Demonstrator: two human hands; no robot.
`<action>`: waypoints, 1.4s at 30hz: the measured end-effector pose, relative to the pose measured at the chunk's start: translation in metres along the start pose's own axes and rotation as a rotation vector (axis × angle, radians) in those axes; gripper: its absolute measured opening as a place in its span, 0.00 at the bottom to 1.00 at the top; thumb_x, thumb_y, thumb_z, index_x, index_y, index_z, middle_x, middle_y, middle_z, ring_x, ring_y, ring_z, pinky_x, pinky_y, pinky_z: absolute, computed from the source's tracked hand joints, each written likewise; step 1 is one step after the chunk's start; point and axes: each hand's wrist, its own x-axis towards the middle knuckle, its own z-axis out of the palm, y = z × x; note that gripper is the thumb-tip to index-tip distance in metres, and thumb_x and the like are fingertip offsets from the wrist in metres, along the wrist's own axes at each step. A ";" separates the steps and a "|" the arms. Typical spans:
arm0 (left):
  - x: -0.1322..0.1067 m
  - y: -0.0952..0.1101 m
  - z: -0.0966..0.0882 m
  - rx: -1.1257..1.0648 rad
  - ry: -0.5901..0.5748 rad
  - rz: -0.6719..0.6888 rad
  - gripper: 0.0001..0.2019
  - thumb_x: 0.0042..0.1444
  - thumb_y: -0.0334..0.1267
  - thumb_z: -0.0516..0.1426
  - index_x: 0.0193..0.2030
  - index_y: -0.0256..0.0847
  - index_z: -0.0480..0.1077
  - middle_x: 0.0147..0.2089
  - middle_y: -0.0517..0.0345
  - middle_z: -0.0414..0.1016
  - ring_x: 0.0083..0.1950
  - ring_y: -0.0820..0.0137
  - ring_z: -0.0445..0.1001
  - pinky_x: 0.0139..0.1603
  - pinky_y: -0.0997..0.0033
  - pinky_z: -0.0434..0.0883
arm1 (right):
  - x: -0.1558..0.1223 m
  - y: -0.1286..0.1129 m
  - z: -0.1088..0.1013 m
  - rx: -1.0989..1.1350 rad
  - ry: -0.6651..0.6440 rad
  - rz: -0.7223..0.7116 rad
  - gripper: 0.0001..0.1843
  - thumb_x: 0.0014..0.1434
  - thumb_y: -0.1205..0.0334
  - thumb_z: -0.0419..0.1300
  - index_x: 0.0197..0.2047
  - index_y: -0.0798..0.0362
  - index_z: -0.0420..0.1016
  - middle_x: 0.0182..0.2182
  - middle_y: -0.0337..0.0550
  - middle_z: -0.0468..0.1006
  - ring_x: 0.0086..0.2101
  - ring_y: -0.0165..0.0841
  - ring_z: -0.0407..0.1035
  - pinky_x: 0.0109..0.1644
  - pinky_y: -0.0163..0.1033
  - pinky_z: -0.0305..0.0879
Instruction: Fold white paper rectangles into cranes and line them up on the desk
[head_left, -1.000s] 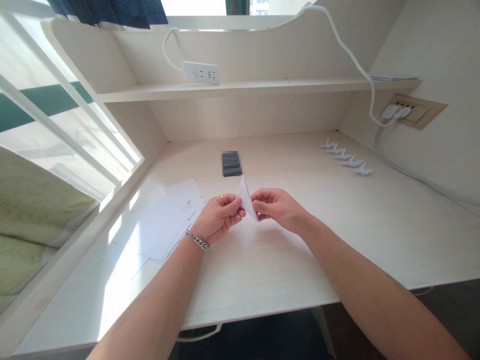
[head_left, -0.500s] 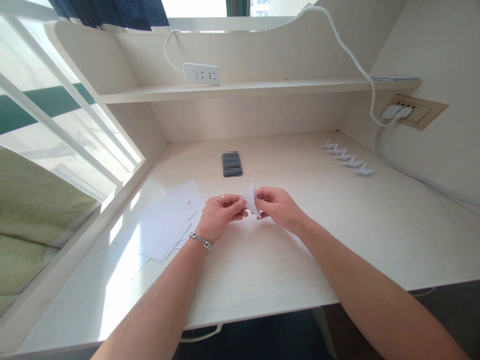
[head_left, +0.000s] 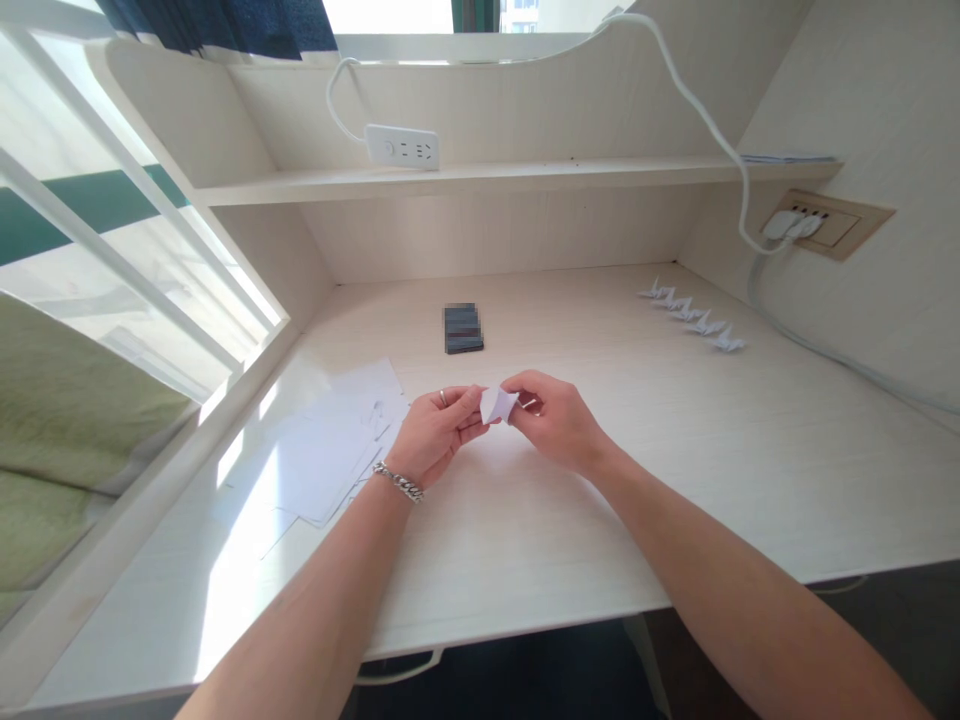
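Note:
A small folded piece of white paper (head_left: 496,405) is held between both hands, a little above the desk. My left hand (head_left: 439,430), with a ring and a chain bracelet at the wrist, pinches its left side between thumb and fingers. On the other side, the curled fingers of my right hand (head_left: 556,415) grip the paper's right edge. Part of the paper is hidden behind the fingers. Several folded paper cranes (head_left: 694,315) stand in a slanting row at the back right of the desk.
White paper sheets (head_left: 322,450) lie loosely spread at the left. A dark pixelated rectangular object (head_left: 463,328) lies behind my hands. On the shelf (head_left: 495,178) a white power strip (head_left: 403,147) leans, and a white cable (head_left: 697,105) runs to the wall socket (head_left: 832,225).
The folded paper has turned and now lies flatter, its standing point no longer upright. My right hand has curled and shifted its grip; my left hand has barely moved.

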 end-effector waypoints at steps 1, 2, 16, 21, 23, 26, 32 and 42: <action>0.000 0.000 0.000 -0.007 -0.010 0.009 0.16 0.50 0.45 0.66 0.40 0.36 0.78 0.33 0.55 0.77 0.36 0.72 0.75 0.45 0.68 0.72 | 0.000 0.001 0.001 0.010 0.003 0.008 0.07 0.54 0.66 0.59 0.37 0.50 0.76 0.37 0.42 0.79 0.35 0.33 0.72 0.38 0.38 0.68; 0.000 0.000 0.000 -0.012 -0.020 0.016 0.16 0.50 0.45 0.66 0.41 0.36 0.78 0.33 0.55 0.77 0.36 0.72 0.75 0.46 0.67 0.72 | 0.000 0.002 0.001 0.017 0.007 0.018 0.08 0.53 0.66 0.59 0.38 0.50 0.76 0.38 0.42 0.79 0.35 0.33 0.72 0.38 0.38 0.68; -0.001 -0.005 0.001 0.037 -0.033 0.063 0.15 0.43 0.36 0.69 0.40 0.37 0.80 0.36 0.52 0.80 0.35 0.71 0.74 0.43 0.66 0.70 | -0.003 0.001 0.006 -0.076 0.155 -0.107 0.03 0.53 0.65 0.60 0.33 0.51 0.76 0.33 0.41 0.77 0.34 0.34 0.71 0.37 0.37 0.65; -0.002 -0.004 0.000 0.115 -0.028 0.095 0.15 0.44 0.37 0.69 0.40 0.36 0.80 0.38 0.49 0.80 0.38 0.69 0.75 0.43 0.66 0.70 | -0.004 0.001 0.005 -0.042 0.135 -0.026 0.04 0.51 0.62 0.62 0.32 0.51 0.74 0.31 0.40 0.77 0.31 0.33 0.70 0.35 0.36 0.64; -0.003 -0.003 0.000 0.128 -0.019 0.090 0.15 0.43 0.37 0.69 0.39 0.35 0.80 0.37 0.49 0.80 0.38 0.69 0.75 0.43 0.66 0.70 | -0.004 0.002 0.004 -0.024 0.115 0.006 0.04 0.50 0.62 0.62 0.31 0.52 0.74 0.29 0.39 0.76 0.30 0.32 0.69 0.33 0.36 0.63; -0.003 -0.003 0.001 0.099 -0.009 0.075 0.14 0.42 0.37 0.70 0.37 0.35 0.79 0.35 0.51 0.80 0.36 0.69 0.75 0.41 0.67 0.71 | -0.002 0.004 0.003 0.028 0.080 0.077 0.04 0.49 0.63 0.63 0.30 0.52 0.73 0.26 0.37 0.74 0.28 0.31 0.67 0.29 0.34 0.60; 0.000 -0.003 0.002 -0.026 0.061 0.059 0.14 0.41 0.37 0.70 0.34 0.34 0.77 0.32 0.53 0.79 0.34 0.73 0.74 0.39 0.70 0.71 | 0.006 0.006 0.001 0.359 0.031 0.204 0.10 0.47 0.61 0.67 0.35 0.53 0.76 0.29 0.41 0.78 0.31 0.34 0.72 0.32 0.37 0.67; 0.006 -0.006 0.001 -0.156 0.219 0.153 0.15 0.43 0.39 0.70 0.36 0.36 0.74 0.33 0.56 0.78 0.35 0.74 0.76 0.39 0.74 0.71 | 0.005 0.001 0.003 0.544 0.073 0.209 0.25 0.45 0.52 0.71 0.45 0.53 0.75 0.38 0.47 0.81 0.40 0.38 0.75 0.43 0.43 0.72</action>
